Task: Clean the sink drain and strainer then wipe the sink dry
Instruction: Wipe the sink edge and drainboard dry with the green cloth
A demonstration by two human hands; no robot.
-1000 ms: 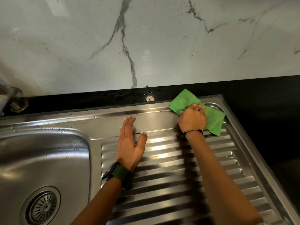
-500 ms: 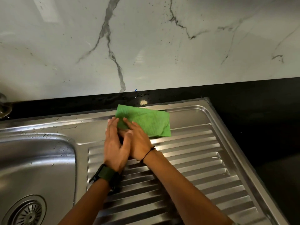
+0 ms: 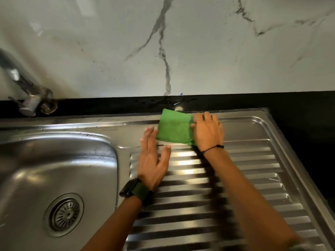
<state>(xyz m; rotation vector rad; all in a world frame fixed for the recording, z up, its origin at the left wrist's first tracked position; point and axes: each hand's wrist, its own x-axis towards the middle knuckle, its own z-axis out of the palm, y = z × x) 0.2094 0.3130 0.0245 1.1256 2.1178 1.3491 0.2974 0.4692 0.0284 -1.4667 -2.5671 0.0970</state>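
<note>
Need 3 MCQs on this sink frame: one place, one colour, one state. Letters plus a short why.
1. Where does the cloth lie?
A. in the basin
B. at the far end of the drainboard
C. on the black counter

2. What colour is the cloth?
A. green
B. yellow
C. white

3. How is the left hand?
A. gripping the faucet
B. fist around the strainer
C. flat, fingers straight, on the drainboard

Answers:
1 B: it sits on the steel by the back rim, under the right hand.
2 A: plainly green.
3 C: palm down beside the cloth; the strainer sits untouched in the basin.
</note>
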